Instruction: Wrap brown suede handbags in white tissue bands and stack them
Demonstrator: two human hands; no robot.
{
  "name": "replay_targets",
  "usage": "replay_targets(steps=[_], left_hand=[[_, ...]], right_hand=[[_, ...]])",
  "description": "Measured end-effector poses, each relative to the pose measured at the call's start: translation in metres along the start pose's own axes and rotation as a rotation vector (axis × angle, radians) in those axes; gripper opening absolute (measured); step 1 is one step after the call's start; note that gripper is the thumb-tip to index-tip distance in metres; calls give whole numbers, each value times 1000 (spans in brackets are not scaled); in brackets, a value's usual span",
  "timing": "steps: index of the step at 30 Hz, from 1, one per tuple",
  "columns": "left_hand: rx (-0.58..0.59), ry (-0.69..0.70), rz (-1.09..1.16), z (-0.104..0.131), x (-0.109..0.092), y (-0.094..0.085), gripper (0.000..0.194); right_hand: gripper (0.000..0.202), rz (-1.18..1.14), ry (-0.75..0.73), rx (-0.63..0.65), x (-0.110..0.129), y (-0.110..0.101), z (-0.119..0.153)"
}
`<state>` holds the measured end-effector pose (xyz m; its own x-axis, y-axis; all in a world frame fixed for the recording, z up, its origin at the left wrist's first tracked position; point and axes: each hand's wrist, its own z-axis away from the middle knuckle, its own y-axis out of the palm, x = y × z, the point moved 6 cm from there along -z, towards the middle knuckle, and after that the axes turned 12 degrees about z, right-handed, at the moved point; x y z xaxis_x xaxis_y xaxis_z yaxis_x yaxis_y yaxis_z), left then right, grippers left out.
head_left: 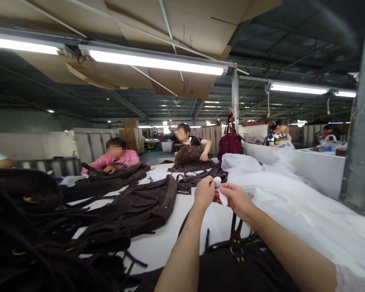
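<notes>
Pinched a small white piece (222,198) between the fingers of the left hand (204,192) and right hand (235,199), probably for fine control, though too small to tell whether one piece or two. Had a dark bag (225,271) just below, within easy reach on the tabletop (149,247). Saw brown bags (146,202) spread leftward, translucent plastic (292,190) rightward; could not make out any contents.

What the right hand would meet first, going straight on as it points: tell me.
Most likely the left hand, just ahead of the right hand; how much gap remains near the small white piece is unclear.
</notes>
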<state>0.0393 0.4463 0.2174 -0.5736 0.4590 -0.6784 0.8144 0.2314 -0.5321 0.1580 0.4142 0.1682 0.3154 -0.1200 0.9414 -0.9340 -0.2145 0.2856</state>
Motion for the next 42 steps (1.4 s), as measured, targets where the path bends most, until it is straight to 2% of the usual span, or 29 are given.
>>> replay_targets(steps=[2, 4, 6, 8, 11, 18, 24, 33, 37, 40, 42], left_hand=[[9, 18, 44, -7, -3, 1, 27], [13, 22, 96, -11, -2, 1, 28], [14, 20, 154, -11, 2, 3, 28], [12, 20, 211, -9, 6, 5, 28], [1, 34, 281, -8, 7, 8, 25], [-91, 81, 373, -5, -3, 2, 7], [-117, 124, 379, 2, -7, -1, 7], [-103, 182, 340, 8, -9, -5, 11], [-122, 187, 301, 7, -9, -7, 15], [-111, 206, 268, 7, -12, -6, 17], [-111, 219, 245, 8, -14, -6, 18]], right_hand=[[34, -93, -12, 152, 5, 0, -1], [42, -80, -11, 240, 8, -1, -2], [36, 77, -47, 173, 10, -9, -5], [30, 276, -123, 13, 15, -18, -8], [40, 371, -186, -102, 20, -20, -11], [32, 404, -26, -81, 12, -12, -14], [21, 428, 63, -97, 9, -14, -16], [21, 426, 55, -77, 14, -8, -27], [20, 456, 78, -1, 21, -6, -34], [30, 554, 13, 31, 32, -8, -39], [26, 638, -76, 29, 40, -9, -42]])
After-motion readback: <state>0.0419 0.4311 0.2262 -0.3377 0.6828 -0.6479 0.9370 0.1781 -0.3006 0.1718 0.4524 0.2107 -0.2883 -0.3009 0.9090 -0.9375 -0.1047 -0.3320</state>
